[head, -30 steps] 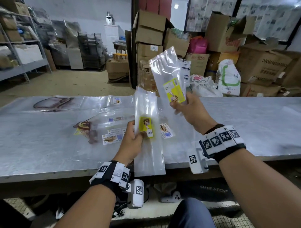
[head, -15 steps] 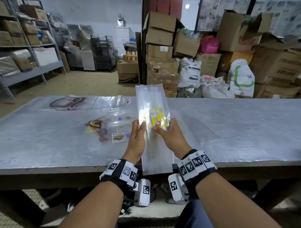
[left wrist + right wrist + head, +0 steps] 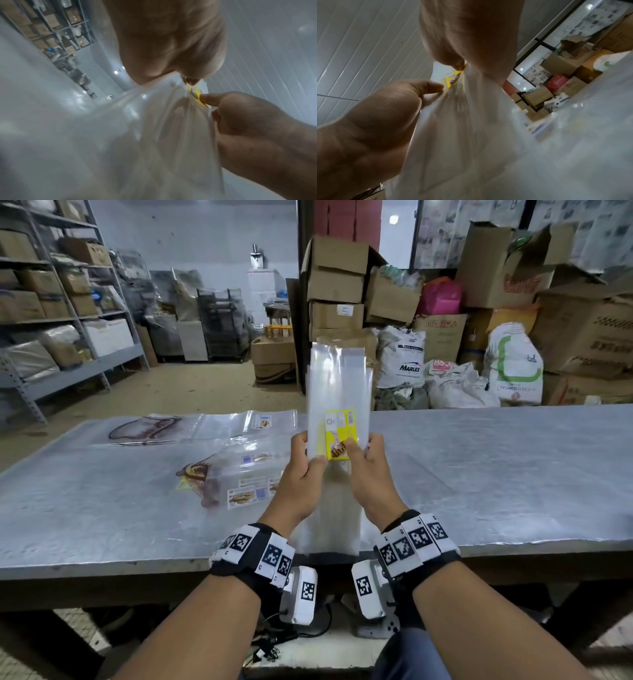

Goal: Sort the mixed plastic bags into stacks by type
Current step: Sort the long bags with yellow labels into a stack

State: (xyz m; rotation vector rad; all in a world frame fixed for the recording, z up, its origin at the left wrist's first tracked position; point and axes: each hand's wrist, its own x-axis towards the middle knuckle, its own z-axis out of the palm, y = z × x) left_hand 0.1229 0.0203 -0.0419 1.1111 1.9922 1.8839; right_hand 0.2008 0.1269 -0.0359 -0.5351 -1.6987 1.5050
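Both hands hold narrow clear plastic bags (image 3: 337,385) with yellow labels (image 3: 339,434) upright above the metal table (image 3: 479,474), one laid against the other. My left hand (image 3: 303,465) pinches their left edge, thumb in front. My right hand (image 3: 368,465) pinches the right side, thumb on the yellow label. The left wrist view shows the thumb (image 3: 188,75) pressing the clear film (image 3: 154,121) by the yellow label (image 3: 197,97). The right wrist view shows the same film (image 3: 462,115) pinched from the other side. More clear bags (image 3: 239,484) with printed labels lie on the table to the left.
A long clear bag with a brown print (image 3: 147,428) lies at the table's far left. Stacked cardboard boxes (image 3: 337,289) and white sacks (image 3: 513,364) stand behind the table. Metal shelving (image 3: 51,320) with boxes fills the left side of the room.
My right hand brought its yellow-label bag down from the upper right and laid it against the bag in my left hand. Both hands now hold the bags together, raised slightly.
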